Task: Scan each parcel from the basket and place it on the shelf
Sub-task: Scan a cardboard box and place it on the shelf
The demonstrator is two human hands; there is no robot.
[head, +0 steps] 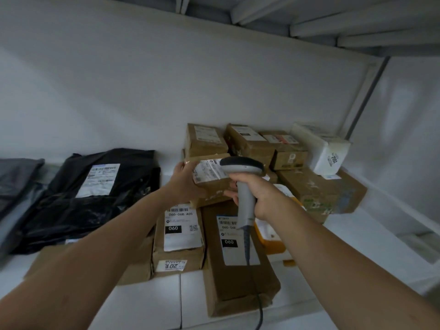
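Head view: small cardboard parcel [212,194] is held above the stacked boxes on the shelf [147,303], with no basket in frame. Left grip [184,182] is clamped on the parcel's left end. Right grip [259,196] is curled round the handle of the barcode scanner [241,165]; one fingertip seems to touch the parcel's underside.

Risks:
- A one-ended hold on taped cardboard may slip.
- The stack below is uneven, so a careless set-down could tilt or slide.
- The scanner cable [260,313] trails over the long brown carton [235,277] and could snag and drag it.
- The scanner head sits very close over the creased label, so a misread looks likely.

Materials:
- Matte brown corrugated boxes with glossy paper labels.
- A crinkled black poly mailer [95,198], soft and flat.
- A white foam box [321,148], blocky with rounded edges.
- A smooth grey plastic scanner with a curved head.
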